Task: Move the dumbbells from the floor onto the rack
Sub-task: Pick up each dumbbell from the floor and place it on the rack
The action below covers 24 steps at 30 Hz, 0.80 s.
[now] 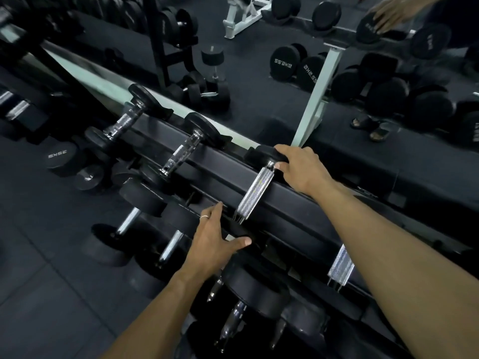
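Dark rubber-tiled gym floor (51, 294), with a wall mirror (259, 81) along the back of the rack; dim light, edges blurred.

Item 1: rack (298, 200), black, tiered, running from 10 o'clock to 4 o'clock across the view. Top tier holds several dumbbells laid crosswise.

Item 2: dumbbell (255, 193) under the hands, on the top tier just right of centre. Knurled chrome handle bridges the rails; far black head at about 1 o'clock of the handle, near head at 7 o'clock. It lies on the rack, not on the floor.

Item 3: right hand (300, 169), at 2 o'clock of the handle. Fingers curl over the far head, thumb tip touching the top end of the handle.

Item 4: left hand (215, 239), at 7 o'clock of the handle. Fingers straight and spread, laid flat on the near head, thumb stretched out towards 3 o'clock. A ring (204, 216) on one finger.

Item 5: two more dumbbells on the top tier, at 10 o'clock of the held one: second dumbbell (181, 154), third dumbbell (124, 120). Chrome handles, black heads.

Item 6: lower-tier dumbbells (145, 203), at 8 to 6 o'clock, closely packed; exact count cannot be told.

Item 7: mirror reflection at 12 to 2 o'clock: a white bench frame (241, 19), stacked dumbbells with reversed weight markings, sandalled feet (370, 126).
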Motion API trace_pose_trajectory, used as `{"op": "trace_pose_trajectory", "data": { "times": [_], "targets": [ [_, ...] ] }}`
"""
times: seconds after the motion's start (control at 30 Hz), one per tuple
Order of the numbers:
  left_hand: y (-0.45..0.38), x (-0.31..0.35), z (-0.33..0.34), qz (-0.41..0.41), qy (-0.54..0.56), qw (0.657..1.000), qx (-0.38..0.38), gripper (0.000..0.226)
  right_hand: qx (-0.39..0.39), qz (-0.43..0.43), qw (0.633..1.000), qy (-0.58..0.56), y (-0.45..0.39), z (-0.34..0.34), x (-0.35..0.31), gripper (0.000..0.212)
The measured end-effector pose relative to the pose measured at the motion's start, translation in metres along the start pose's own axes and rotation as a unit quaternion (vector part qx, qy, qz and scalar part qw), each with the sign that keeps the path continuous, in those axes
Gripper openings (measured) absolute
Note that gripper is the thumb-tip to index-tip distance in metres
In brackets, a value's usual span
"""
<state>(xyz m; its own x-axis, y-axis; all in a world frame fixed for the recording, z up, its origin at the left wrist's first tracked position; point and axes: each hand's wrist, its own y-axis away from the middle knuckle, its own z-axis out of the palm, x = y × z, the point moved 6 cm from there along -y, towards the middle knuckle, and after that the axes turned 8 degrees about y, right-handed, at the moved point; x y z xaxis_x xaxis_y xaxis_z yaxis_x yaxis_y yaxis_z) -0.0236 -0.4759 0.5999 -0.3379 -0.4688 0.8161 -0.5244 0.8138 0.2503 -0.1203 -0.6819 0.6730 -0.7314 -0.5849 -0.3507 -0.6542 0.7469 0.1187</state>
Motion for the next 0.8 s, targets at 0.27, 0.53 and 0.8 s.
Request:
{"op": "trace_pose_trajectory", "data": {
  "times": [0.27, 0.53, 0.8],
  "targets": [
    [0.002, 0.002, 0.003, -0.016, -0.013, 1.000, -0.006, 0.106, 0.000, -0.001, 1.000, -0.005, -0.002, 0.003, 0.004, 0.039],
    [0.009, 0.006, -0.012, -0.015, -0.023, 1.000, 0.004, 0.102, 0.023, -0.024, 0.999, 0.020, 0.001, -0.009, -0.020, 0.046],
    [0.002, -0.021, -0.083, 0.038, -0.082, 0.993, 0.083, 0.077, 0.073, -0.075, 0.994, 0.004, -0.015, 0.007, -0.094, 0.051]
  ]
}}
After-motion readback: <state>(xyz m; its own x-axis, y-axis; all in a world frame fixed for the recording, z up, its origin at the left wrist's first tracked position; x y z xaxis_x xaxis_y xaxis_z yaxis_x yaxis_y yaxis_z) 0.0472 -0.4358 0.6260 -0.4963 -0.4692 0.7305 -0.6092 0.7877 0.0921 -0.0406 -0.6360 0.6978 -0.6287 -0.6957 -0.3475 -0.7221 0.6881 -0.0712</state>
